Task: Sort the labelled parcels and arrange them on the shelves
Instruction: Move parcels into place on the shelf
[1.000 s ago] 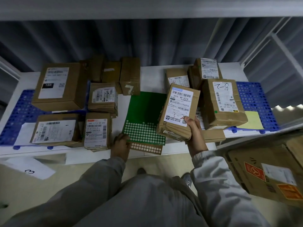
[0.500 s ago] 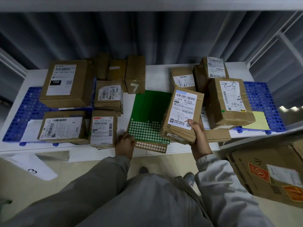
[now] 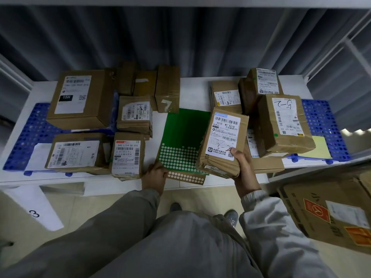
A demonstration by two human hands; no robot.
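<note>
Head view: right hand (image 3: 244, 169) grips parcel (image 3: 222, 141) at shelf edge (image 3: 112, 184); left hand (image 3: 154, 176) pinches green sheet (image 3: 183, 143).

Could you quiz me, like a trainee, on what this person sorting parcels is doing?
1. True or false: the right hand grips a labelled parcel.
2. The left hand touches: A) the 15H box B) the green sticker sheet C) the blue grid mat.
3. Fill in: a paper hanging below the shelf shows the number ___.

Key: 1 true; 2 B; 3 three, on the paper.
</note>
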